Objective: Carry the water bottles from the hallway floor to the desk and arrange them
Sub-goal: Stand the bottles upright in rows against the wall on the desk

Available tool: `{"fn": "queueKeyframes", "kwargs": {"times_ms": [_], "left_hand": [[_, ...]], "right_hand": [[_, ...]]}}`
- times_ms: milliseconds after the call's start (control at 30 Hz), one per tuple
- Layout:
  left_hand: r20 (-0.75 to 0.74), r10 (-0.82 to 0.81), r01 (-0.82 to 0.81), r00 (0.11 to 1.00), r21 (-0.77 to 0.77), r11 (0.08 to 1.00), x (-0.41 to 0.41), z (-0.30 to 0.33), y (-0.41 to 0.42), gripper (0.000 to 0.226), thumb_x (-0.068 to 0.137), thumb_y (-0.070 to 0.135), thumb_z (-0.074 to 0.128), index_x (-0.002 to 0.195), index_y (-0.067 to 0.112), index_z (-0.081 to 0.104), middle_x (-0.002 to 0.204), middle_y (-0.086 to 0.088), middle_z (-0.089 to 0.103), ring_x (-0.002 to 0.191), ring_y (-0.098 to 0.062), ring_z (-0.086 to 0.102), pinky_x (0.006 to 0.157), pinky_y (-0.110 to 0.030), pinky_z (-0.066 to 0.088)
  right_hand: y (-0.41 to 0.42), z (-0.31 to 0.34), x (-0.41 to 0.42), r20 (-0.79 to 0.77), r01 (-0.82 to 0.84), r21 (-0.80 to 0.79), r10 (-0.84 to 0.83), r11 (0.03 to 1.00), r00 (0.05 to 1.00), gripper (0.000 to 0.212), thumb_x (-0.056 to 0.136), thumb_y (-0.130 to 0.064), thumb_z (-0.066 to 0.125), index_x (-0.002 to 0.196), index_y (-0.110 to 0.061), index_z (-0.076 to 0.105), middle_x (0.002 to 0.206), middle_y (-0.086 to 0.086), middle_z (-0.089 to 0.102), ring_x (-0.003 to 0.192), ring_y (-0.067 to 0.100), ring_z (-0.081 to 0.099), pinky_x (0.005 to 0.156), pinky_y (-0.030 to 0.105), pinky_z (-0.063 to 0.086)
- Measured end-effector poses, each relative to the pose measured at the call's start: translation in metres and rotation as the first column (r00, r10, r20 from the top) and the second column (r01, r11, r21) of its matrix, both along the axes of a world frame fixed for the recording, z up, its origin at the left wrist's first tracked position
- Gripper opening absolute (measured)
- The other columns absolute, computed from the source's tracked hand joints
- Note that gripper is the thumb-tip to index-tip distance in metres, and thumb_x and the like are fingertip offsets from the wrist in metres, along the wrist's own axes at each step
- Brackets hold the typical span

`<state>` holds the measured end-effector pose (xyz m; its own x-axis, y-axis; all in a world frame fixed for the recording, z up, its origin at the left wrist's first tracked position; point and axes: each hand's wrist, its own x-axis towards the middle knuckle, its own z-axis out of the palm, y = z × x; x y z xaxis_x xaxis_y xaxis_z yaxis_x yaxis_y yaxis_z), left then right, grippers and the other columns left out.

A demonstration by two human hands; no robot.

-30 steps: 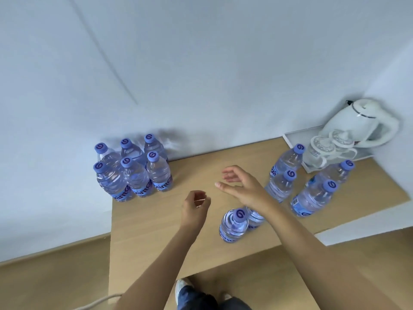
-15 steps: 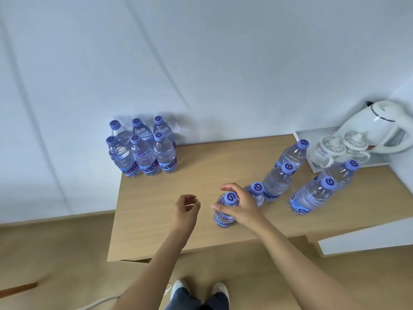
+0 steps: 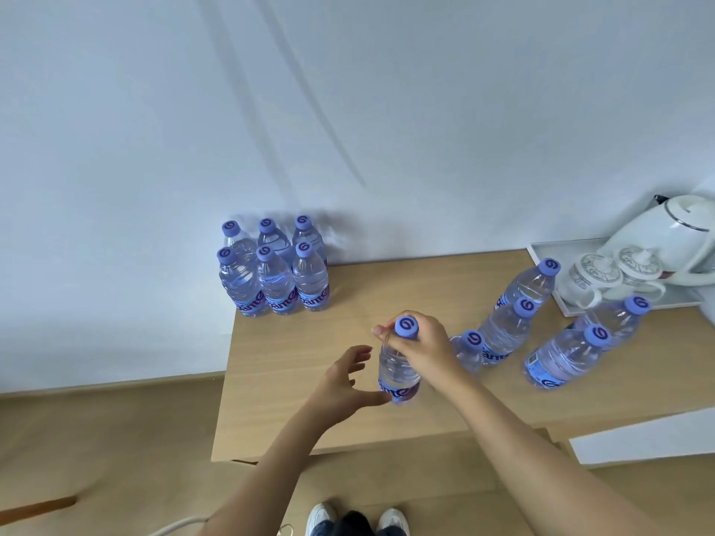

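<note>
My right hand point(image 3: 419, 342) grips the neck of a clear water bottle point(image 3: 398, 375) with a purple cap, near the front middle of the wooden desk point(image 3: 294, 381). My left hand point(image 3: 346, 384) is spread beside the bottle's lower body, its thumb touching the label. Several bottles point(image 3: 272, 278) stand in a tidy block at the desk's back left corner. Several more bottles point(image 3: 503, 330) stand loosely on the right, one point(image 3: 470, 350) partly hidden behind my right wrist.
A white tray point(image 3: 541, 261) at the back right carries a white kettle point(image 3: 673, 241) and two lidded cups point(image 3: 592, 274). A white wall rises behind the desk. Wood floor lies to the left, and my shoes point(image 3: 358, 520) show below the desk's front edge.
My right hand came down on the front bottle's neck and took hold of it. My left hand opened and moved right to touch the bottle's lower body.
</note>
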<state>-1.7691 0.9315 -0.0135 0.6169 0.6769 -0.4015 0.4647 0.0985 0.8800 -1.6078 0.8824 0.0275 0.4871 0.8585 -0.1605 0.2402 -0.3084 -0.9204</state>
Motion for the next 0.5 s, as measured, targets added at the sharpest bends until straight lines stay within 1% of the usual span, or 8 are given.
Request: {"fn": "queueKeyframes", "kwargs": {"times_ms": [100, 133, 200, 267, 300, 367, 433, 500], "left_hand": [[0.132, -0.02, 0.012, 0.991, 0.058, 0.998, 0.005, 0.013, -0.003, 0.082, 0.058, 0.023, 0.093, 0.126, 0.029, 0.047, 0.12, 0.015, 0.062, 0.115, -0.005, 0.056, 0.088, -0.014, 0.045], [0.209, 0.019, -0.036, 0.978, 0.079, 0.996, 0.009, 0.017, -0.005, 0.087, 0.056, 0.023, 0.094, 0.127, 0.027, 0.045, 0.12, 0.012, 0.063, 0.114, -0.008, 0.059, 0.088, -0.015, 0.048], [0.37, 0.119, -0.176, 0.922, 0.124, 0.977, 0.016, 0.027, -0.011, 0.094, 0.054, 0.026, 0.095, 0.132, 0.022, 0.041, 0.124, 0.006, 0.062, 0.116, -0.014, 0.06, 0.094, -0.026, 0.05], [0.493, 0.227, -0.325, 0.84, 0.121, 0.938, 0.019, 0.038, -0.011, 0.09, 0.057, 0.025, 0.093, 0.131, 0.022, 0.042, 0.124, 0.0, 0.062, 0.114, -0.021, 0.062, 0.091, -0.039, 0.052], [0.518, 0.27, -0.384, 0.812, 0.124, 0.915, 0.019, 0.045, -0.008, 0.084, 0.058, 0.022, 0.092, 0.127, 0.022, 0.044, 0.119, -0.002, 0.064, 0.108, -0.023, 0.064, 0.085, -0.044, 0.055], [0.506, 0.306, -0.445, 0.807, 0.179, 0.877, 0.016, 0.057, 0.003, 0.072, 0.059, 0.016, 0.088, 0.119, 0.021, 0.048, 0.106, -0.005, 0.067, 0.091, -0.027, 0.067, 0.069, -0.049, 0.056], [0.484, 0.293, -0.432, 0.825, 0.204, 0.878, 0.011, 0.07, 0.011, 0.061, 0.06, 0.014, 0.085, 0.109, 0.022, 0.05, 0.087, -0.003, 0.068, 0.068, -0.025, 0.063, 0.053, -0.04, 0.051], [0.484, 0.27, -0.399, 0.832, 0.185, 0.898, 0.005, 0.085, 0.016, 0.052, 0.062, 0.013, 0.084, 0.102, 0.021, 0.052, 0.074, -0.004, 0.066, 0.058, -0.023, 0.059, 0.048, -0.033, 0.047]], "right_hand": [[0.016, 0.032, -0.015, -0.032, 0.048, 0.085, -0.045, 0.995, 0.998, 0.056, 0.076, -0.047, 0.08, 0.071, 0.003, 0.055, 0.064, 0.013, 0.056, 0.06, 0.014, 0.048, 0.06, 0.027, 0.039], [0.021, 0.044, -0.021, -0.059, 0.076, 0.106, -0.07, 0.991, 0.996, 0.057, 0.077, -0.047, 0.08, 0.066, 0.002, 0.051, 0.061, 0.013, 0.053, 0.059, 0.015, 0.045, 0.059, 0.03, 0.037], [0.032, 0.066, -0.031, -0.116, 0.142, 0.149, -0.125, 0.979, 0.985, 0.055, 0.078, -0.044, 0.08, 0.052, -0.013, 0.043, 0.049, 0.0, 0.043, 0.051, 0.011, 0.037, 0.053, 0.028, 0.033], [0.041, 0.086, -0.042, -0.164, 0.162, 0.19, -0.131, 0.968, 0.978, 0.048, 0.079, -0.041, 0.08, 0.051, -0.014, 0.052, 0.047, -0.011, 0.042, 0.047, 0.007, 0.037, 0.051, 0.022, 0.034], [0.045, 0.095, -0.047, -0.177, 0.153, 0.212, -0.116, 0.965, 0.977, 0.046, 0.079, -0.042, 0.08, 0.058, -0.009, 0.057, 0.051, -0.006, 0.045, 0.05, 0.009, 0.039, 0.054, 0.024, 0.036], [0.051, 0.111, -0.053, -0.167, 0.112, 0.242, -0.072, 0.964, 0.983, 0.056, 0.079, -0.043, 0.079, 0.072, 0.006, 0.052, 0.059, 0.004, 0.044, 0.056, 0.015, 0.038, 0.056, 0.028, 0.034], [0.056, 0.126, -0.053, -0.183, 0.065, 0.241, -0.021, 0.968, 0.983, 0.051, 0.08, -0.038, 0.079, 0.076, 0.006, 0.053, 0.062, 0.005, 0.048, 0.058, 0.016, 0.043, 0.058, 0.029, 0.038], [0.059, 0.14, -0.049, -0.236, -0.034, 0.224, 0.088, 0.974, 0.968, 0.032, 0.082, -0.028, 0.078, 0.079, -0.002, 0.061, 0.069, 0.005, 0.058, 0.063, 0.017, 0.055, 0.063, 0.031, 0.046]]}}
